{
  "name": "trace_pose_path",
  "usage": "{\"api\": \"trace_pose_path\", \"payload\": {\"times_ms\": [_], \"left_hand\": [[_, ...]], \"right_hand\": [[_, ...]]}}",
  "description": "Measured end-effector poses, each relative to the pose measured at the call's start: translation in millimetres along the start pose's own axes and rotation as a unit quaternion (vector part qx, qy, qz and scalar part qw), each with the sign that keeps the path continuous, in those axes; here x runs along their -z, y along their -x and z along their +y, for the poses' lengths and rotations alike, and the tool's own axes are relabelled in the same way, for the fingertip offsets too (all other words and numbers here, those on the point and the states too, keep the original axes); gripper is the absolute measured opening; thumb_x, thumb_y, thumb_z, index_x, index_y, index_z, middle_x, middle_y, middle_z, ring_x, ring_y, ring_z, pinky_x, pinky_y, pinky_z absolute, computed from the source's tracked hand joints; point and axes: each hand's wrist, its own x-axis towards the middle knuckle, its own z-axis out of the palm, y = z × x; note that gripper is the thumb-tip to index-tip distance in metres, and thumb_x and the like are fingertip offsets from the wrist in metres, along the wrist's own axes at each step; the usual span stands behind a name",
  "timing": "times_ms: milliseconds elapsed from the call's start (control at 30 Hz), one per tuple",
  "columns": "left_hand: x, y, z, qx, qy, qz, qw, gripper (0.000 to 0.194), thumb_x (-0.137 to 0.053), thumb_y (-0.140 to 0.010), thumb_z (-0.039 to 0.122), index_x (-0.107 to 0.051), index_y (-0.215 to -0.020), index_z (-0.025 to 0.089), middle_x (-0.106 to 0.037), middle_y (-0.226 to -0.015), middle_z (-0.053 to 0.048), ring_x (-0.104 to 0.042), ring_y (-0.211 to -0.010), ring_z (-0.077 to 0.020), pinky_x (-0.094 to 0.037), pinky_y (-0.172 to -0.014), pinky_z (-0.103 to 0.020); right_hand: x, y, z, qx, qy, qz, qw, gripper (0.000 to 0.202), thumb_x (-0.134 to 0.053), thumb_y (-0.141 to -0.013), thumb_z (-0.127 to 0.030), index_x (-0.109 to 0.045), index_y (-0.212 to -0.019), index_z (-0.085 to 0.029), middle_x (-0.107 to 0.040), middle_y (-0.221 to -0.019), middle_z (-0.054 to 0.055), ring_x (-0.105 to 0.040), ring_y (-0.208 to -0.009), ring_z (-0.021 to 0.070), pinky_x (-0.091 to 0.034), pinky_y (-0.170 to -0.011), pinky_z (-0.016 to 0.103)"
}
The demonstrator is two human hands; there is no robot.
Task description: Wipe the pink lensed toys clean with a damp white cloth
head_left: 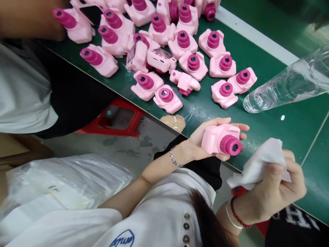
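Note:
A pink toy camera (214, 139) with a magenta lens barrel rests in my left hand (197, 142), its lens facing down and to the right. The fingers curl around the camera's far side over the table's near edge. To the right, my right hand (280, 185) pinches a crumpled white cloth (264, 163) between thumb and fingers. The cloth hangs a short way from the camera, apart from it. Beyond my hands, many more pink toy cameras (168, 99) lie on the green table (200, 109), most with lenses facing up.
A clear plastic bottle (282, 84) with liquid stands at the right. A tape-like tan roll (173, 121) sits at the table edge. A co-worker's white sleeve (23, 92) is at left, above a red stool (118, 118) and plastic-wrapped stack (66, 178).

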Motion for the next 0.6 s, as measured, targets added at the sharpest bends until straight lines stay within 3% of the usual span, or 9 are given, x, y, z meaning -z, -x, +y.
{"api": "trace_pose_path", "payload": {"times_ms": [67,133,167,267,333,433,533,600], "left_hand": [[3.0,0.6,-2.2,-0.015,-0.018,0.010,1.000,0.032,-0.049,-0.098,0.034,-0.070,-0.108,0.011,-0.073,-0.093,-0.008,-0.070,-0.070,-0.0177,-0.047,-0.047,-0.023],[2.7,0.3,-7.0,-0.057,-0.046,0.035,0.997,0.032,-0.049,-0.097,0.033,-0.070,-0.108,0.011,-0.071,-0.088,-0.006,-0.066,-0.065,-0.0146,-0.049,-0.050,-0.022],[1.6,-0.1,-9.8,-0.083,-0.061,0.050,0.993,0.032,-0.050,-0.097,0.033,-0.070,-0.106,0.011,-0.069,-0.085,-0.005,-0.064,-0.063,-0.0135,-0.048,-0.050,-0.022],[-3.2,-1.9,-17.1,-0.148,-0.102,0.113,0.977,0.025,-0.057,-0.095,0.036,-0.070,-0.101,0.016,-0.063,-0.081,0.000,-0.059,-0.060,-0.0113,-0.047,-0.047,-0.020],[-5.6,-3.3,-18.7,-0.157,-0.112,0.137,0.971,0.021,-0.064,-0.091,0.038,-0.069,-0.096,0.017,-0.062,-0.083,0.001,-0.059,-0.061,-0.0104,-0.046,-0.046,-0.019],[-5.6,-4.0,-16.1,-0.108,-0.087,0.087,0.987,0.024,-0.068,-0.086,0.041,-0.068,-0.089,0.017,-0.063,-0.090,-0.003,-0.060,-0.066,-0.0128,-0.040,-0.043,-0.019],[-2.4,-2.9,-12.3,-0.053,-0.061,0.024,0.996,0.028,-0.068,-0.081,0.043,-0.068,-0.091,0.017,-0.066,-0.094,-0.006,-0.062,-0.070,-0.0158,-0.033,-0.041,-0.019],[0.5,-1.9,-11.2,-0.038,-0.060,0.018,0.997,0.030,-0.067,-0.081,0.043,-0.068,-0.095,0.017,-0.067,-0.095,-0.007,-0.063,-0.070,-0.0169,-0.032,-0.041,-0.019]], "right_hand": [[-9.8,-6.9,0.2,0.052,0.001,-0.036,0.998,0.007,-0.069,-0.095,-0.021,-0.074,-0.092,-0.024,-0.064,-0.082,-0.001,-0.056,-0.072,0.0136,-0.041,-0.061,0.029],[-18.3,-13.7,0.7,0.077,0.060,-0.102,0.990,0.009,-0.072,-0.092,-0.015,-0.075,-0.094,-0.024,-0.067,-0.087,-0.001,-0.060,-0.075,0.0119,-0.044,-0.062,0.027],[-21.3,-15.7,1.6,0.082,0.099,-0.104,0.986,0.011,-0.072,-0.091,-0.013,-0.075,-0.095,-0.024,-0.067,-0.088,-0.001,-0.062,-0.076,0.0110,-0.045,-0.064,0.026],[-26.7,-11.8,5.3,0.060,0.137,0.026,0.988,0.003,-0.071,-0.094,-0.020,-0.072,-0.094,-0.023,-0.066,-0.085,-0.001,-0.062,-0.077,0.0119,-0.048,-0.068,0.028],[-29.0,-1.9,6.7,0.003,0.072,0.116,0.991,0.015,-0.067,-0.097,-0.034,-0.067,-0.088,-0.023,-0.062,-0.081,0.000,-0.059,-0.075,0.0146,-0.049,-0.067,0.031],[-30.9,13.7,6.2,-0.145,-0.036,0.178,0.973,0.025,-0.064,-0.097,-0.048,-0.060,-0.088,-0.025,-0.056,-0.076,-0.001,-0.052,-0.061,0.0140,-0.046,-0.055,0.030],[-28.1,18.7,6.0,-0.270,-0.095,0.152,0.946,0.027,-0.069,-0.091,-0.051,-0.063,-0.094,-0.024,-0.056,-0.073,-0.003,-0.051,-0.055,0.0131,-0.045,-0.051,0.029],[-22.9,15.3,6.2,-0.281,-0.115,0.106,0.947,0.027,-0.071,-0.089,-0.049,-0.068,-0.094,-0.023,-0.062,-0.076,0.000,-0.057,-0.061,0.0149,-0.048,-0.056,0.030]]}}
